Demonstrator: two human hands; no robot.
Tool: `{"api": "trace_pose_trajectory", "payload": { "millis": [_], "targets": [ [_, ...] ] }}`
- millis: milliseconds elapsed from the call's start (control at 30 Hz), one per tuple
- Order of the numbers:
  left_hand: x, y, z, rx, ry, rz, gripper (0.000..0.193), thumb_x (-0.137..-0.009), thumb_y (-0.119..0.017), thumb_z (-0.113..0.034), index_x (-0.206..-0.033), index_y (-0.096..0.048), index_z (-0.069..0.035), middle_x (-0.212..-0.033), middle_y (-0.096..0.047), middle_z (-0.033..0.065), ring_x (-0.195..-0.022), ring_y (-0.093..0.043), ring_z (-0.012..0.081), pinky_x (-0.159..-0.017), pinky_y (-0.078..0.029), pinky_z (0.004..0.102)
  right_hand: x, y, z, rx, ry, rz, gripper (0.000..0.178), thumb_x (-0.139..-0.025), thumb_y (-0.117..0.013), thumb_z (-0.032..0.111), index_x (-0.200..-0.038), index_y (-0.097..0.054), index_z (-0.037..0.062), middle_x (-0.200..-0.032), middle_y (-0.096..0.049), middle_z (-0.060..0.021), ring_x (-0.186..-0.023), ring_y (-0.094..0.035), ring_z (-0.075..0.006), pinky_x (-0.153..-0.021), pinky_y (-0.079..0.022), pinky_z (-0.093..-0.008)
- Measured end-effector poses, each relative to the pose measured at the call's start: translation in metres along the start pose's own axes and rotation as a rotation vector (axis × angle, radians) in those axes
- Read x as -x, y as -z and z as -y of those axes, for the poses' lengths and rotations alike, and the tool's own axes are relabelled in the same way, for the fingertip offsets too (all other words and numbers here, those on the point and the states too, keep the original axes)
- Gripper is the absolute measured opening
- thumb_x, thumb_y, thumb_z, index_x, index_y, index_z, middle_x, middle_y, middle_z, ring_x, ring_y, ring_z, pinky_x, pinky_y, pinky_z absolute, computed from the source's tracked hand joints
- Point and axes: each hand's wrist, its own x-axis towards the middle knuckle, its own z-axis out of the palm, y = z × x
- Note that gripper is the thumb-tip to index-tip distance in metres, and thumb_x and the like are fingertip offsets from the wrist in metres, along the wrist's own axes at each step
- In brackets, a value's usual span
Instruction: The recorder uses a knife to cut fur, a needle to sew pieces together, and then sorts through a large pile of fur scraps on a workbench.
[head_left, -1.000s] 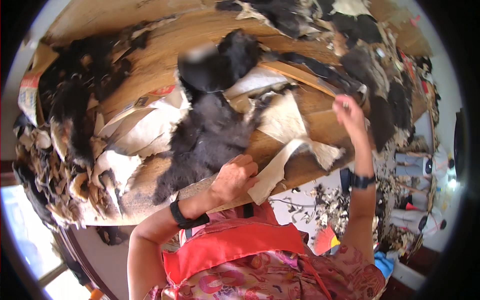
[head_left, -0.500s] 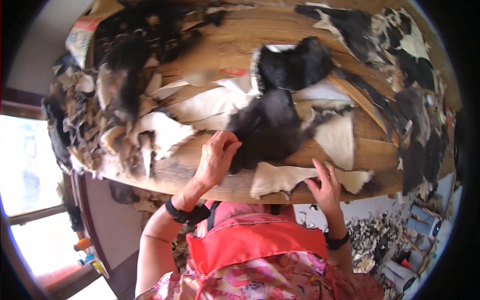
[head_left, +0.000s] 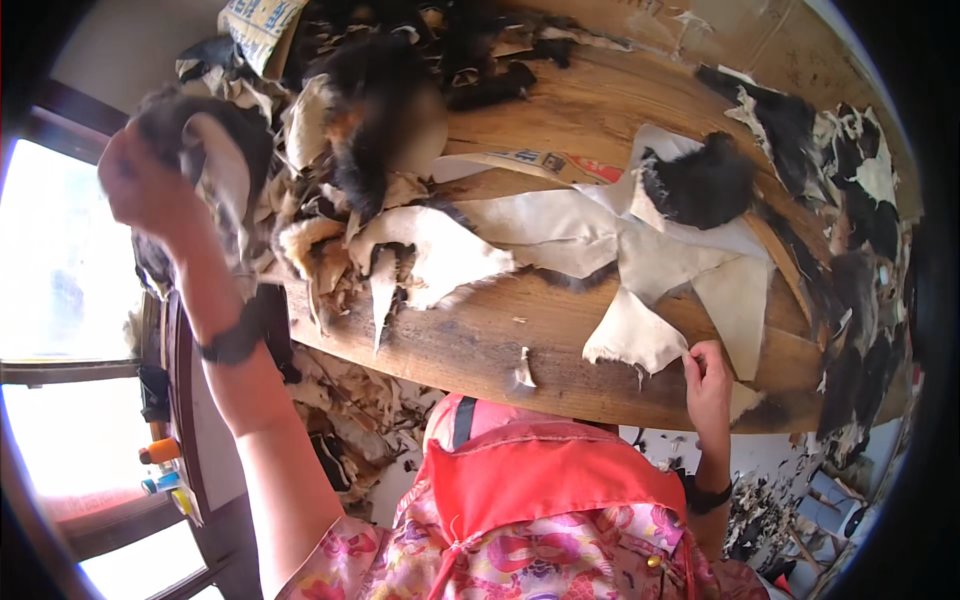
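Observation:
At the far left, my blurred left hand is closed at a dark fur piece with a pale underside, beside the heap of scraps. My right hand pinches the corner of a small pale hide piece near the table's front edge. Just beyond it lie joined-looking pale hide pieces, skin side up. A black fur piece rests on white backing further away. Left of these, a white hide piece with a ragged edge lies on the wood.
Fur scraps are heaped on the left of the wooden table, with more black-and-white pelts along the right. A thin offcut lies near the front edge. Below are floor scraps; a window stands at left.
My left hand has swung from mid-table to the far left. The black fur no longer shows at the centre, where pale hide lies. My right hand now pinches a hide corner. The view has turned left.

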Motion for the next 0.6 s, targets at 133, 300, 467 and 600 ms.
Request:
{"api": "trace_pose_trajectory", "payload": {
  "millis": [133, 300, 467, 600],
  "targets": [
    [0.021, -0.035, 0.079, -0.058, -0.16, 0.124, 0.015, -0.099, -0.068, -0.019, -0.1, -0.068, -0.005, -0.09, -0.068, 0.0085, -0.081, -0.067, 0.0199, -0.074, -0.053, 0.035, -0.01, -0.016, 0.029, -0.003, 0.008, 0.05, 0.011, -0.095, -0.065, 0.004, -0.102, -0.057, 0.0021, -0.085, -0.061, -0.0132, -0.07, -0.059, -0.0263, -0.065, -0.049, -0.0375],
    [0.099, -0.041, 0.126, -0.054, -0.012, 0.27, 0.008, -0.093, -0.069, -0.006, -0.091, -0.062, -0.003, -0.084, -0.062, 0.0121, -0.073, -0.061, 0.03, -0.067, -0.05, 0.0379, -0.022, -0.027, 0.08, -0.01, 0.127, 0.097, 0.032, -0.094, -0.061, 0.002, -0.126, -0.061, 0.0032, -0.102, -0.064, -0.018, -0.086, -0.064, -0.0329, -0.078, -0.052, -0.0405],
    [0.18, -0.007, 0.085, -0.34, -0.292, 0.521, 0.026, -0.081, -0.079, -0.019, -0.103, -0.067, -0.011, -0.135, -0.055, 0.016, -0.128, -0.051, 0.0345, -0.113, -0.034, 0.0599, -0.071, -0.057, 0.143, -0.071, 0.383, 0.276, 0.044, -0.093, -0.054, -0.003, -0.136, -0.059, 0.0036, -0.112, -0.065, -0.0217, -0.102, -0.065, -0.0399, -0.087, -0.052, -0.0454],
    [0.204, -0.008, 0.066, -0.115, -0.485, 0.882, 0.071, -0.072, -0.084, -0.024, -0.139, -0.06, -0.016, -0.163, -0.031, 0.0181, -0.152, -0.026, 0.0402, -0.121, -0.014, 0.0701, -0.111, -0.124, 0.191, -0.195, 0.458, 0.368, 0.053, -0.088, -0.069, 0.01, -0.139, -0.054, 0.0053, -0.111, -0.067, -0.0231, -0.101, -0.067, -0.0411, -0.087, -0.055, -0.0462]
  ]
}}
